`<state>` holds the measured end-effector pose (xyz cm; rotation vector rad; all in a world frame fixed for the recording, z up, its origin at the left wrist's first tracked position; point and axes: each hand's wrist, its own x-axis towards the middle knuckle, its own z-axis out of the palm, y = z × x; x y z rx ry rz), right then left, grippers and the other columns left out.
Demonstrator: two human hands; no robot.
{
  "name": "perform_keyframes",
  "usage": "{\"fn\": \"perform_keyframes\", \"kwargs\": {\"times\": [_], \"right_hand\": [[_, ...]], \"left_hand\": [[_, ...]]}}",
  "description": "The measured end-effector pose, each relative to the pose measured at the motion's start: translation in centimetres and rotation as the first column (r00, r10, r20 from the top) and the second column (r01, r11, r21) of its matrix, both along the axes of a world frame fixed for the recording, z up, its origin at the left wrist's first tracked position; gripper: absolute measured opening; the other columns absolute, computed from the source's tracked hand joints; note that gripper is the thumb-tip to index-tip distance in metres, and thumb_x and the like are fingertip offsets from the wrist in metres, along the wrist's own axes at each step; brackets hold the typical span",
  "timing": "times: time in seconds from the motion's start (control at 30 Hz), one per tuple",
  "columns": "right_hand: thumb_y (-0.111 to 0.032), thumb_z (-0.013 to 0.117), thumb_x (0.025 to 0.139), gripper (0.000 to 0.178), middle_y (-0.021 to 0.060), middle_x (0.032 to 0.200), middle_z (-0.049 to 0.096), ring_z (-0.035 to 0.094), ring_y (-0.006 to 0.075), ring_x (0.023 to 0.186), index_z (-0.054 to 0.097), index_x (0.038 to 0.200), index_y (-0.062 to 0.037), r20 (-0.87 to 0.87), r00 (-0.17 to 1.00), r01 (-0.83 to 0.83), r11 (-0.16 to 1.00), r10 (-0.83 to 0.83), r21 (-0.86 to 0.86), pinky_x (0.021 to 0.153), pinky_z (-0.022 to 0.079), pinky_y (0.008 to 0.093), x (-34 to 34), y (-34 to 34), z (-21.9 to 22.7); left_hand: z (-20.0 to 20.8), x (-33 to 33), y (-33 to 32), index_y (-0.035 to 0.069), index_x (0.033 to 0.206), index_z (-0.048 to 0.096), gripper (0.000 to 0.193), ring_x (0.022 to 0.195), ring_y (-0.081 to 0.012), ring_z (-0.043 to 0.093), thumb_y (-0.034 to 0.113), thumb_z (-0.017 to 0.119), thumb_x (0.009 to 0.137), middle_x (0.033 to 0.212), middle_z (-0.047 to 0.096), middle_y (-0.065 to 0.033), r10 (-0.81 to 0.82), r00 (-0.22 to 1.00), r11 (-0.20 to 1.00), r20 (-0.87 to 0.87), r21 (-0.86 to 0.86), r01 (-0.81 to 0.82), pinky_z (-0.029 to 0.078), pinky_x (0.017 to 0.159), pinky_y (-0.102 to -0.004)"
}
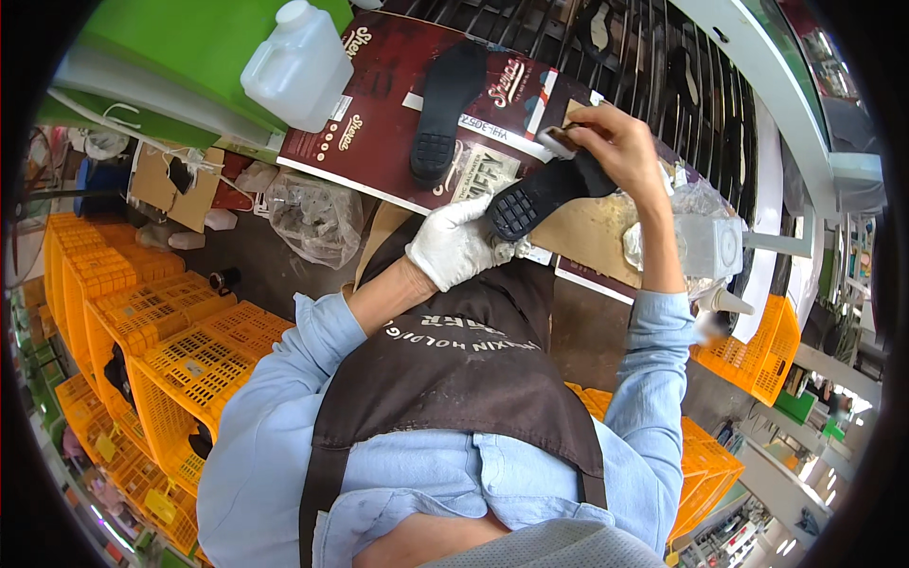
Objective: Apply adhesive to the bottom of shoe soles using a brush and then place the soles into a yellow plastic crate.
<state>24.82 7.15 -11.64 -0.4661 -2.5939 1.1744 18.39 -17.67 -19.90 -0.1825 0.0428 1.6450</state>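
Observation:
My left hand (449, 244), in a white glove, is closed on the heel end of a black shoe sole (549, 195). The sole is tilted, its blocky heel tread facing up and its toe end pointing right. My bare right hand (620, 151) is above the toe end, pinching a small whitish and brown wad (559, 140), perhaps a brush or pad; its exact kind is unclear. Farther off, a second black shoe sole (449, 109) lies tread up on a dark red printed cardboard sheet (379, 133).
A translucent white plastic jug (301, 71) stands at the back left. Behind the bench is a rack of dark bars (653, 71) carrying more soles. A clear plastic container (708, 244) stands to the right. Orange crates (204, 364) are stacked left, with another crate (757, 350) at right.

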Motion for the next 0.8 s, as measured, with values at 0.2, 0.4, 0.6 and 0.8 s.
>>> {"fn": "perform_keyframes", "kwargs": {"times": [0.2,0.4,0.6,0.8], "right_hand": [[-0.006,0.068,0.080,0.019,0.0093,0.084,0.070,0.067,0.0174,0.074,0.069,0.098,0.0007,0.059,0.935,-0.353,0.932,0.349,0.080,0.068,0.052,0.0280,-0.2,-2.2,1.0],[-0.003,0.068,0.085,0.018,0.0045,0.088,0.068,0.061,0.0085,0.079,0.067,0.101,0.0048,0.028,0.995,-0.089,0.971,0.098,-0.224,0.074,0.051,0.0230,1.2,3.7,-0.4],[-0.003,0.068,0.082,0.023,0.0100,0.090,0.071,0.066,0.0114,0.082,0.067,0.103,0.0057,0.012,0.966,0.258,0.962,-0.260,0.089,0.073,0.051,0.0233,0.6,5.0,-1.0],[-0.007,0.069,0.079,0.022,0.0102,0.082,0.068,0.066,0.0162,0.074,0.068,0.100,0.0015,0.057,0.993,0.096,0.981,-0.107,0.171,0.070,0.051,0.0283,0.8,4.4,-2.1]], "left_hand": [[0.3,0.1,0.0,0.003,0.135,0.042,0.041,0.112,-0.0270,0.055,0.025,0.040,0.100,0.128,0.052,-0.0152,0.024,0.998,1.000,-0.050,-0.015,-0.025,0.050,0.092,-0.0451],[0.5,-0.1,-0.1,0.002,0.137,0.041,0.043,0.113,-0.0267,0.055,0.024,0.040,0.100,0.130,0.052,-0.0156,0.015,0.999,0.999,-0.046,-0.046,-0.017,0.049,0.094,-0.0457],[0.8,-0.2,0.2,0.002,0.137,0.041,0.043,0.112,-0.0272,0.056,0.024,0.039,0.100,0.130,0.052,-0.0160,0.012,1.000,0.994,0.014,-0.113,-0.010,0.049,0.094,-0.0464],[0.4,0.0,0.1,0.002,0.136,0.042,0.043,0.113,-0.0267,0.055,0.024,0.039,0.100,0.130,0.052,-0.0160,0.017,0.999,0.999,-0.027,-0.042,-0.018,0.047,0.097,-0.0476]]}}
